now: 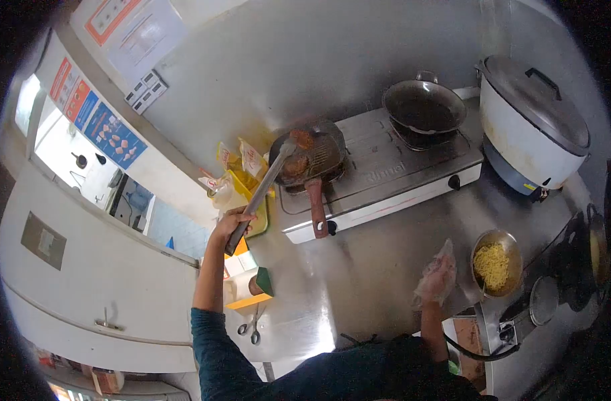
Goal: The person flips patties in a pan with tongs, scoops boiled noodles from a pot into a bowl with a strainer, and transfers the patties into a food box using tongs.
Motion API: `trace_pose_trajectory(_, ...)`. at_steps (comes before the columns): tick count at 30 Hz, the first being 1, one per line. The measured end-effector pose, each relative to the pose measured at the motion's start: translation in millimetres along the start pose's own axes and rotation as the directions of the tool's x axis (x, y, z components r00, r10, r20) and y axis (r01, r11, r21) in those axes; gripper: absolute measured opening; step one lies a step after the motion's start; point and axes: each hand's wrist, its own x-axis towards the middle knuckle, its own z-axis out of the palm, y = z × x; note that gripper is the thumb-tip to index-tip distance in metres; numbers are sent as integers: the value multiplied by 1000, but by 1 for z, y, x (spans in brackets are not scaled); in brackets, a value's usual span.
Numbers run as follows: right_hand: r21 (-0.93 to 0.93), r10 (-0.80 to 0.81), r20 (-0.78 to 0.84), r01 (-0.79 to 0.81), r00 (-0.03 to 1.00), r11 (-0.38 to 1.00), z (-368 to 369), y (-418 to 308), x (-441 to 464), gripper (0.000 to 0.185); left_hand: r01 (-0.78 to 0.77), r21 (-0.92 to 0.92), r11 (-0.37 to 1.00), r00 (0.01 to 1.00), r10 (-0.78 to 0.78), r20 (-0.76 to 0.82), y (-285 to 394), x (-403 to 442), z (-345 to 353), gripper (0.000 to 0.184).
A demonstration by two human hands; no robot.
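My left hand point(236, 223) is closed around the lower part of long metal tongs point(262, 188). The tips of the tongs reach into a dark grill pan point(327, 148) on the stove and touch browned pieces of food point(301, 140). The pan's reddish-brown handle point(317, 206) points toward me. My right hand point(437, 275) wears a clear plastic glove and hovers over or rests on the steel counter; its fingers are blurred by the glove. Just right of it is a metal bowl point(514, 261) of yellow shredded food point(492, 266).
The two-burner stove point(385, 200) also carries a dark wok point(424, 107). A large lidded cooker point(522, 120) stands at the right. Yellow packets point(252, 160), an orange-and-green box point(262, 289) and scissors point(250, 329) lie to the left. A round strainer point(544, 301) is at the lower right.
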Motion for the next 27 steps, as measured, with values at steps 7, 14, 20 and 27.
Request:
trace_pose_trajectory(7, -495, -234, 279, 348, 932, 796, -7, 135, 59, 28, -218, 325, 920, 963, 257, -81, -6, 13, -1, 24)
trace_pose_trajectory(14, -732, 304, 602, 358, 738, 580, 73, 125, 9, 28, 9, 988, 155, 823, 559, -95, 27, 15, 44, 19)
trace_pose_trajectory(20, -557, 132, 830, 789, 542, 261, 122, 168, 15, 29, 68, 984, -166, 644, 760, 83, 25, 30, 61, 18)
trace_pose_trajectory(27, -367, 365, 839, 915, 404, -169, 163, 121, -30, 32, -47, 998, 35, 694, 720, 7, 62, -20, 58, 27)
